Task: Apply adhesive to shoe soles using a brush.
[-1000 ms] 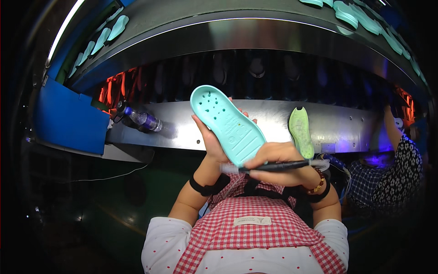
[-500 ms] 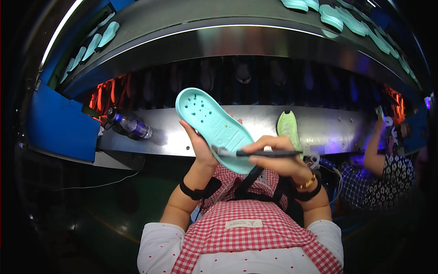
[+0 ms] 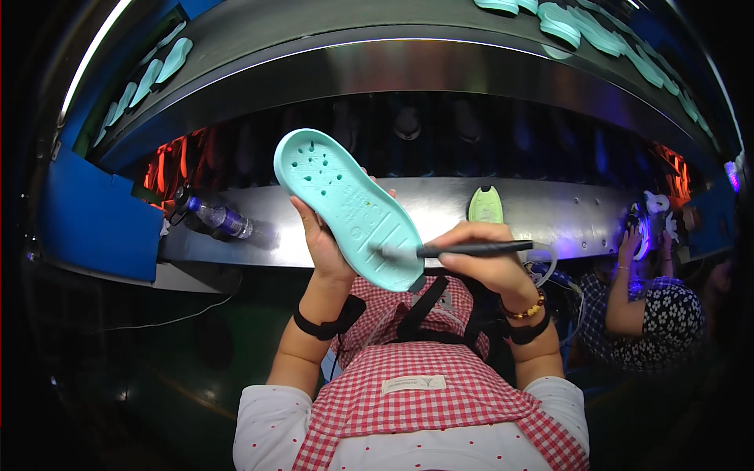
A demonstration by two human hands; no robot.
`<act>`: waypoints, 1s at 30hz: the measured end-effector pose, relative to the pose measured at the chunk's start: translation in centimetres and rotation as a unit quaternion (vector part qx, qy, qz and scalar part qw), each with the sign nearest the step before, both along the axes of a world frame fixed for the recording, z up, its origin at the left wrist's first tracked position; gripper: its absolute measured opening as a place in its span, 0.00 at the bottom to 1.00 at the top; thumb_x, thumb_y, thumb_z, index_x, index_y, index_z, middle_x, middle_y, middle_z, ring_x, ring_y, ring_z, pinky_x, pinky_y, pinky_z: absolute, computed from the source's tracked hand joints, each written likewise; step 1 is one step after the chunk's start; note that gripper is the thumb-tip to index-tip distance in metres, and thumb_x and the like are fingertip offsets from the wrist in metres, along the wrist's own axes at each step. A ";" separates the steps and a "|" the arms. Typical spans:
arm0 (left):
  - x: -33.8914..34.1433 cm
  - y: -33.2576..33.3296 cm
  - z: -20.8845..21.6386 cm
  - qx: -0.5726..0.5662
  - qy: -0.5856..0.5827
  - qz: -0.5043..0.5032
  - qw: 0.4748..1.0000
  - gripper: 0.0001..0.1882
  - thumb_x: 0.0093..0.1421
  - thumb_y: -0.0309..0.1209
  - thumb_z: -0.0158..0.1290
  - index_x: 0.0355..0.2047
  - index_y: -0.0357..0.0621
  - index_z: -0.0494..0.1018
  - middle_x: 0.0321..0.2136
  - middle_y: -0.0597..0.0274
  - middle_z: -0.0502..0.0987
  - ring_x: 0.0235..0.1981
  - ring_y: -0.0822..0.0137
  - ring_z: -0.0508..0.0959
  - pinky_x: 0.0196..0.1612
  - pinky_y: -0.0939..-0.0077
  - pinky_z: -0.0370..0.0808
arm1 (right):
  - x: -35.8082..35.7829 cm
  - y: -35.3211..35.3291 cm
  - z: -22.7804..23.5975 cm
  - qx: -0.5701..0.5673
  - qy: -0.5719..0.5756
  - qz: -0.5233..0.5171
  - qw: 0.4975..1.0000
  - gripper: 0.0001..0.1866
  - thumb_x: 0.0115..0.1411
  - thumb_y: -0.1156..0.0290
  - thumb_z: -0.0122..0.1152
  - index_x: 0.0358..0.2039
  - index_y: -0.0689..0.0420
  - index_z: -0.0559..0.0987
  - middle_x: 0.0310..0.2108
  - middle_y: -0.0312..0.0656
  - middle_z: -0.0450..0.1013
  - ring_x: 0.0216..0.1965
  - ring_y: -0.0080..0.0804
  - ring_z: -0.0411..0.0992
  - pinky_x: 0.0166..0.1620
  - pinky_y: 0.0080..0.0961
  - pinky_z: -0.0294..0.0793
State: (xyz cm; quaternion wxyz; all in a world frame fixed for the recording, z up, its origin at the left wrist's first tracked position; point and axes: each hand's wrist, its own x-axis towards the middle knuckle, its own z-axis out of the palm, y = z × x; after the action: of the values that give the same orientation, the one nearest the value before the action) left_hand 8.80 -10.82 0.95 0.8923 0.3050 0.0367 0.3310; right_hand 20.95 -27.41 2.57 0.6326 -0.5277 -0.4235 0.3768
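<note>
A turquoise shoe sole is tilted up in front of me, holes in its far part and ridges in its near part. My left hand grips it along its left edge, with fingertips showing past the right edge. My right hand is closed round a brush with a black handle and a thin clear tube at its back end. The blurred bristles lie over the ridged part of the sole. Beyond my right hand, a pale green sole rests on the metal bench, its near end hidden by the hand.
A clear bottle lies on the bench at left. Above runs a dark conveyor belt, with turquoise soles on it at both sides. Orange-lit racks flank the bench. At right, a co-worker handles a shoe under violet light.
The sole and both hands have shifted slightly left and away from me. The brush stays over the sole's near part. The co-worker's hands have come onto a shoe on the bench.
</note>
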 end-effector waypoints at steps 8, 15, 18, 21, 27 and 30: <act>0.5 0.5 0.0 -0.015 -0.033 0.002 0.999 0.40 0.51 0.64 0.35 0.52 0.46 0.58 0.46 0.54 0.66 0.45 0.59 0.70 0.51 0.48 0.63 | 0.0 -0.8 1.4 -0.046 0.141 0.048 0.988 0.09 0.48 0.80 0.59 0.32 0.65 0.76 0.32 0.45 0.74 0.33 0.25 0.73 0.37 0.18 0.72; 0.7 0.8 0.7 -0.006 -0.054 -0.005 0.999 0.39 0.51 0.64 0.35 0.51 0.44 0.59 0.43 0.55 0.68 0.43 0.58 0.70 0.50 0.50 0.65 | -0.4 -0.3 0.1 0.038 0.023 0.099 0.994 0.10 0.47 0.78 0.60 0.33 0.61 0.76 0.33 0.43 0.73 0.36 0.25 0.70 0.44 0.20 0.68; 0.9 0.3 2.6 -0.050 -0.044 0.000 0.998 0.39 0.52 0.63 0.35 0.52 0.43 0.59 0.43 0.53 0.68 0.44 0.58 0.70 0.51 0.50 0.64 | 0.0 0.7 -1.5 0.045 0.216 0.050 0.974 0.10 0.49 0.79 0.57 0.34 0.64 0.74 0.38 0.47 0.70 0.40 0.32 0.70 0.47 0.25 0.69; 0.2 -0.1 2.5 -0.054 -0.004 -0.003 0.999 0.38 0.55 0.61 0.31 0.54 0.43 0.56 0.48 0.51 0.65 0.48 0.56 0.67 0.53 0.51 0.61 | -0.7 1.3 -1.6 0.060 0.349 0.067 0.933 0.10 0.51 0.79 0.55 0.36 0.65 0.72 0.38 0.48 0.70 0.41 0.34 0.70 0.48 0.30 0.70; 0.4 -3.0 1.7 -0.163 -0.118 -0.118 0.972 0.39 0.57 0.59 0.25 0.57 0.39 0.51 0.53 0.47 0.59 0.52 0.43 0.61 0.56 0.49 0.56 | -2.0 1.2 -0.3 0.017 0.287 -0.047 0.957 0.10 0.53 0.79 0.53 0.37 0.65 0.72 0.34 0.44 0.72 0.37 0.28 0.71 0.42 0.24 0.71; 0.5 -2.2 1.1 -0.108 -0.039 -0.094 0.989 0.34 0.59 0.54 0.27 0.56 0.40 0.53 0.51 0.47 0.62 0.49 0.47 0.66 0.54 0.47 0.59 | -2.6 0.5 1.6 -0.029 0.083 -0.044 0.995 0.09 0.50 0.80 0.56 0.34 0.66 0.75 0.32 0.43 0.74 0.33 0.21 0.71 0.38 0.15 0.70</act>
State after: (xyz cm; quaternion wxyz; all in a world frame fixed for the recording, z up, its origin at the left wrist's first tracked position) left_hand 9.29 -12.99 2.10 0.9478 0.1959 0.0088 0.2512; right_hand 18.33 -26.96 4.15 0.6657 -0.5310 -0.3348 0.4035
